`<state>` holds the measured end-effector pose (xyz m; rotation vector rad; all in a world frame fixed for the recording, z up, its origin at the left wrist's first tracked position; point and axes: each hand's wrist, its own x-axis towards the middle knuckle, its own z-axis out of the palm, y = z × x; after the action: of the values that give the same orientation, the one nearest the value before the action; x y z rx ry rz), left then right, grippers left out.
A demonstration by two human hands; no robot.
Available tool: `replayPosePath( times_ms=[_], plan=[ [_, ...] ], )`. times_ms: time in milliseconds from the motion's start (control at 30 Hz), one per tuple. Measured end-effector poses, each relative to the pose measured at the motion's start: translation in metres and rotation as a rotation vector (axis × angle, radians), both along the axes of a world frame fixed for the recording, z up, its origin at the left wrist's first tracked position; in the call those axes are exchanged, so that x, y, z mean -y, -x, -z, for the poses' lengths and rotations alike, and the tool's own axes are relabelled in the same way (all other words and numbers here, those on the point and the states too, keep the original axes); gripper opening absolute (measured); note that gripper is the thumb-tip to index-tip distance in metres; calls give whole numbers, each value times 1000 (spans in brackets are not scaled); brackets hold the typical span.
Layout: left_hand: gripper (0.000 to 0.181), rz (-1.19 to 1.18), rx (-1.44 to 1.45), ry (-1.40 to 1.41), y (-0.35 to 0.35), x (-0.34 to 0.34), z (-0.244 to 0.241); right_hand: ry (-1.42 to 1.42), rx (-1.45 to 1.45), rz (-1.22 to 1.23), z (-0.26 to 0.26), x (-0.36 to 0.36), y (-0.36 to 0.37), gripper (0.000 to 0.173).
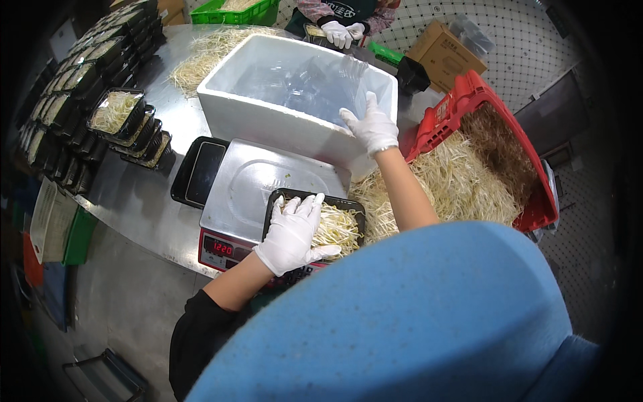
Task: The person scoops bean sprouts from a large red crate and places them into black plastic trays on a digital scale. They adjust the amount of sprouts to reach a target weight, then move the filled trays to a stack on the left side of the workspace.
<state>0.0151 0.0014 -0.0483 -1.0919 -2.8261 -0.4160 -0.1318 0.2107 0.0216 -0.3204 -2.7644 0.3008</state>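
Note:
My left hand (294,233), in a white glove, rests with spread fingers on bean sprouts (341,226) in a black plastic tray (355,207). That tray lies at the near right of a metal-topped weighing scale (246,176) with a lit red display. My right hand (372,123), gloved too, has its fingers apart at the near right rim of a white foam box (281,113); nothing shows in its grasp. Clear plastic lids (321,85) are inside the box. Left of the scale is a black tray with a dark flat device (205,168).
Stacked packed sprout trays (75,80) fill the left; a shorter stack (118,113) stands nearer. Loose sprouts (452,176) spill from a tipped red crate (542,186) at right. Beyond the foam box, a co-worker's gloved hands (341,34) hold a tray. A green crate (236,16) stands behind.

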Motion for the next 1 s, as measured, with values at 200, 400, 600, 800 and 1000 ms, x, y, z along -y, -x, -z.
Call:
replayPosePath(
  times_ms=[200, 400, 600, 800, 1000],
  plan=[
    [117, 70, 67, 3, 3, -7, -22, -161, 137, 120, -19, -41, 27, 44],
    [113, 82, 35, -329, 3, 31, -26, 869, -616, -344, -85, -25, -139, 28],
    [58, 299, 554, -1324, -13, 48, -59, 1768, -167, -508, -13, 8, -250, 34],
    [43, 24, 1331, -957, -36, 69, -71, 1642, -74, -405, 9, 19, -275, 46],
    [36, 191, 1143, -1000, -42, 63, -64, 1367, 35, -34, 25, 27, -280, 33]
  ],
)
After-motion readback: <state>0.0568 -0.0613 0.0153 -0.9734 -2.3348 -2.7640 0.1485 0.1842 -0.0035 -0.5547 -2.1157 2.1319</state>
